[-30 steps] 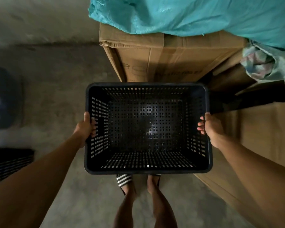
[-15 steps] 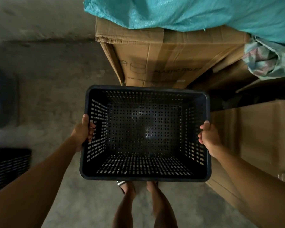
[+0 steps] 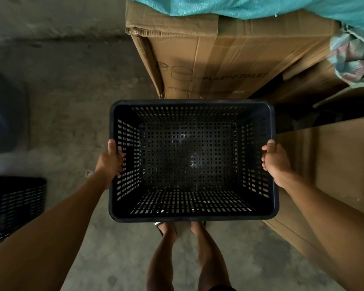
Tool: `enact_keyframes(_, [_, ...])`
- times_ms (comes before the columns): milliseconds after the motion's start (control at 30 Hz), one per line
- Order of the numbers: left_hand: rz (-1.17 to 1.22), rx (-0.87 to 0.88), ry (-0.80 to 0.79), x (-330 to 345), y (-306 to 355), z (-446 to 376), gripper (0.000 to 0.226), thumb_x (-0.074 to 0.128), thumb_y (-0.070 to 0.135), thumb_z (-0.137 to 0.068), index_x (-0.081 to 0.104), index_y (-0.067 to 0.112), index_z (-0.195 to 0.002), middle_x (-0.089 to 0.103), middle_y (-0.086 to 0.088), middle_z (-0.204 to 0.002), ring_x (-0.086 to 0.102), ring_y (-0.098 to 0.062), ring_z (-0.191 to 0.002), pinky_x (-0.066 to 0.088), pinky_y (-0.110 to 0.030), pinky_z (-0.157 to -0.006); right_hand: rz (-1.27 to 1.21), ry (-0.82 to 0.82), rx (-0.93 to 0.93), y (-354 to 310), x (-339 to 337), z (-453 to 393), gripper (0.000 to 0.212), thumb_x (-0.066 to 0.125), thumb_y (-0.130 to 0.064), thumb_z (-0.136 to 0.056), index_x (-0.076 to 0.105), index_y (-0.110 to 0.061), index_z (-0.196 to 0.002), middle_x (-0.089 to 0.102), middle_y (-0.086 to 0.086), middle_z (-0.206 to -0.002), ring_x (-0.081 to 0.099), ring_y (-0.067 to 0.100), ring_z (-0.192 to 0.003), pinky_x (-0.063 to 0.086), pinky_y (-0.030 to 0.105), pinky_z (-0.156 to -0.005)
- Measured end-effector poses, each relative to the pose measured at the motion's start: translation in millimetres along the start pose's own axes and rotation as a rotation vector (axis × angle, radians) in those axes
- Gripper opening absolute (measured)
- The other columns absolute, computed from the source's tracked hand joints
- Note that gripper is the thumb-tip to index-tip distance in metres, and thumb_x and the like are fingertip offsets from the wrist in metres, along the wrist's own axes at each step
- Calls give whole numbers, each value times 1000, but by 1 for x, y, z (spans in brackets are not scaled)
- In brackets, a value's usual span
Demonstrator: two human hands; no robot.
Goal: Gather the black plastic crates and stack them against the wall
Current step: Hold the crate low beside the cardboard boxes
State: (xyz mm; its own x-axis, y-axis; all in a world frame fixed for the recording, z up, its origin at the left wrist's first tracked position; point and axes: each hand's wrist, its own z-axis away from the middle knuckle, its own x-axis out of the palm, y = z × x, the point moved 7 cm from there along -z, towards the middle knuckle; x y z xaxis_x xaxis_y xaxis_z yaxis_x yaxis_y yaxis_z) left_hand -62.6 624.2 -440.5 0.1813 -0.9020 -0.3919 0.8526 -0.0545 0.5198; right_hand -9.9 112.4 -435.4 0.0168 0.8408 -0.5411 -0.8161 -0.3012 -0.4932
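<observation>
Bare concrete floor (image 3: 72,97), wall base running along the top left; the right side is packed with cardboard under a teal tarp (image 3: 261,9).

Landmark = big cardboard box (image 3: 229,55) printed "PLASTIC TOILET". The black crate (image 3: 192,216) is carried upright, open top to camera, empty, directly in front of that box; its far rim overlaps the box's lower edge in view, contact can't be confirmed. Long axis runs left-right, parallel to the box face.

Grip: left hand (image 3: 110,162) clamped on the left short wall, fingers curled over the rim or through a slot. Right hand (image 3: 275,162) clamped on the right short wall, thumb on the rim. Grip is symmetric at mid-length, so neither hand is nearer and the load looks balanced.

Open wall lies up and left of the box, so my read is the next move is a left-forward carry, long side squared to the wall.

Counts:
- black crates: 2 visible, one carried plus second crate (image 3: 19,204) on the floor far left of the box, cut off by the frame edge
- cardboard boxes: at least 2, including flat cardboard (image 3: 334,164) right of the carried crate
- hands: 2, both busy

Stack against the wall not yet visible.
</observation>
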Motion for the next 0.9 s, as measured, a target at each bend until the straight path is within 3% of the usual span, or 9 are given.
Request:
enact_keyframes(300, [-11, 60, 10, -1, -2, -11, 64, 25, 71, -92, 54, 17, -72, 44, 8, -45, 38, -13, -42, 34, -27, -48, 26, 7, 4, 5, 1, 3, 40, 24, -44, -104, 50, -14, -105, 49, 6, -76, 47, 17, -62, 42, 28, -58])
enact_keyframes(367, [-47, 61, 23, 1, 2, -8, 69, 23, 69, -94, 63, 14, -86, 57, -2, -64, 52, -20, -58, 45, -31, -58, 85, -11, 7, -1, -1, 4, 35, 23, -38, -104, 48, -15, -101, 52, 11, -85, 50, 18, -63, 43, 27, -58])
enact_keyframes(433, [-212, 16, 106, -3, 6, -3, 74, 20, 65, -96, 58, 8, -126, 66, -18, -109, 63, -35, -100, 52, -45, -88, 172, -78, 34, -3, -2, 7, 38, 24, -39, -104, 48, -12, -115, 55, 17, -106, 60, 26, -83, 49, 35, -74])
enact_keyframes(500, [-360, -8, 190, -9, 18, 11, 67, 25, 57, -99, 40, 10, -145, 52, -23, -139, 51, -43, -126, 41, -52, -106, 288, -114, 37, -10, -9, 14, 55, 27, -48, -103, 34, -11, -143, 48, 16, -137, 50, 35, -124, 39, 46, -101])
enact_keyframes(567, [-425, 40, 223, -10, 35, 28, 64, 31, 50, -100, 31, 11, -151, 42, -24, -149, 41, -43, -135, 35, -52, -111, 286, -115, 15, -20, -17, 29, 61, 34, -48, -102, 20, -18, -154, 36, 12, -154, 38, 35, -138, 31, 48, -109])
enact_keyframes(667, [-476, 133, 190, -6, 62, 60, 63, 37, 45, -99, 31, 10, -151, 42, -22, -150, 42, -42, -135, 35, -54, -111, 252, -115, -37, -40, -30, 61, 63, 41, -43, -101, 17, -20, -156, 29, 9, -159, 34, 32, -142, 29, 44, -111])
enact_keyframes(833, [-547, 285, -4, 20, 119, 119, 66, 39, 45, -100, 23, 15, -156, 40, -21, -153, 42, -42, -136, 37, -50, -110, 213, -91, -104, -76, -71, 122, 62, 44, -41, -101, 23, -20, -155, 30, 11, -159, 35, 33, -142, 30, 41, -112])
enact_keyframes(900, [-553, 353, -95, 34, 148, 144, 65, 39, 46, -100, 24, 16, -155, 44, -19, -150, 45, -41, -133, 41, -44, -103, 161, -71, -142, -87, -96, 145, 61, 47, -39, -100, 26, -19, -154, 33, 13, -157, 37, 32, -140, 32, 41, -112])
